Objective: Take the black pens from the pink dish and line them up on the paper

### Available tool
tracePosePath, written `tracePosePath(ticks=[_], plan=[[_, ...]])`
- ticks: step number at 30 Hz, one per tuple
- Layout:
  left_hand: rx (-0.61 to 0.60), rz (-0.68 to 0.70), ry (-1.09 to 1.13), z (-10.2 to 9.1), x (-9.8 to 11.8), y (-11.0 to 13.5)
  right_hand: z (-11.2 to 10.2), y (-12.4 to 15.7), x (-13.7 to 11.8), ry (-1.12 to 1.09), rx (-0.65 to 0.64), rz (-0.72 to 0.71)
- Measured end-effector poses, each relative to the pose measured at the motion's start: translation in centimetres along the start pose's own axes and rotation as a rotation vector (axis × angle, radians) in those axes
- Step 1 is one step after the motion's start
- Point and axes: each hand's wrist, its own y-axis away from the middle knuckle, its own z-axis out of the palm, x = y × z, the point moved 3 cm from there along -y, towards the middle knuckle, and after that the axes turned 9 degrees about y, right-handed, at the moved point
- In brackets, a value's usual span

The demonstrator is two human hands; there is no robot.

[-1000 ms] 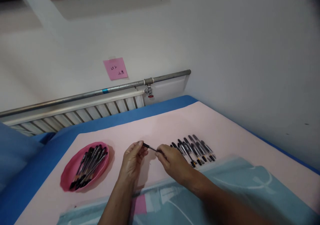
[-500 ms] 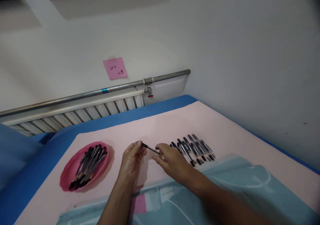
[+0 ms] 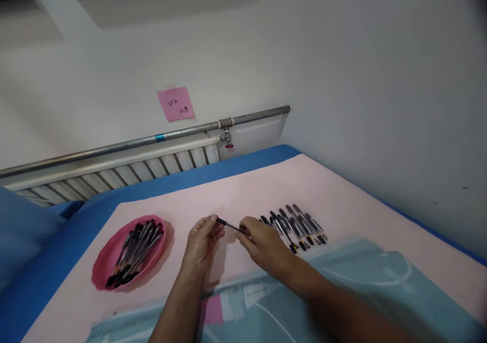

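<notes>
Between my two hands, above the pink sheet, is a slim pen piece [image 3: 232,227] with a black end and a thin shaft. My left hand [image 3: 204,237] pinches its black end between thumb and fingertips. The fingers of my right hand [image 3: 262,241] are closed on the other end of the shaft, which they partly hide. Right of my right hand, several pen parts [image 3: 299,226], dark and clear, lie in slanting rows on the sheet. To the left, a pink dish [image 3: 102,262] holds a bundle of pens [image 3: 133,254] with black ends.
Pink sheet [image 3: 213,193] covers the table over a blue cloth [image 3: 262,156]. A teal cloth [image 3: 365,272] lies along the near edge. Behind the table are a white radiator [image 3: 142,170], a metal pipe [image 3: 182,131] and a wall with a pink note [image 3: 176,104].
The fingers of my right hand have closed in on the shaft's right end, shifting slightly up and right. My left hand keeps its pinch, almost unmoved.
</notes>
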Motion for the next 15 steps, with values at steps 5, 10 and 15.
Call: tracePosePath(ticks=[5, 10, 15], plan=[[0.003, -0.005, -0.012, -0.13, -0.07, -0.05, 0.20, 0.03, -0.02, -0.005, -0.033, -0.032], [-0.022, -0.024, -0.037, -0.01, -0.31, 0.07, 0.41, 0.07, 0.10, 0.002, -0.028, -0.023], [-0.029, -0.028, -0.053, 0.16, -0.40, 0.18, 0.37, 0.01, 0.02, 0.045, -0.039, -0.040]])
